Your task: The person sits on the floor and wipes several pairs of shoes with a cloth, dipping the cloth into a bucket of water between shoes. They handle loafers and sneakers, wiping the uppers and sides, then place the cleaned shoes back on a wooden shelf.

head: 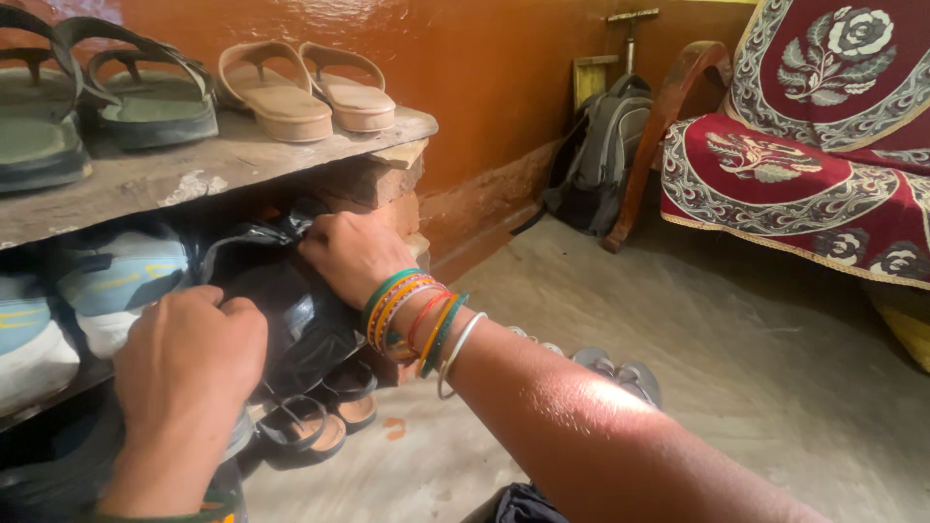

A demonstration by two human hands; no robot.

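My right hand (pixel 351 254), with several coloured bangles on the wrist, grips the top of a black plastic bag (pixel 291 320) tucked under the rough stone shelf (pixel 184 169). My left hand (pixel 189 363) is closed over the bag's near side, fingers curled into the plastic. The bag sits on the lower level between light blue and white sports shoes (pixel 116 281) and dark sandals (pixel 310 426) below it.
Beige sandals (pixel 305 92) and dark green sandals (pixel 107 97) rest on the shelf top. A grey backpack (pixel 605 145) leans on the orange wall. A wooden chair with a red floral cover (pixel 794 165) stands at right. Grey slippers (pixel 620 373) lie on the concrete floor.
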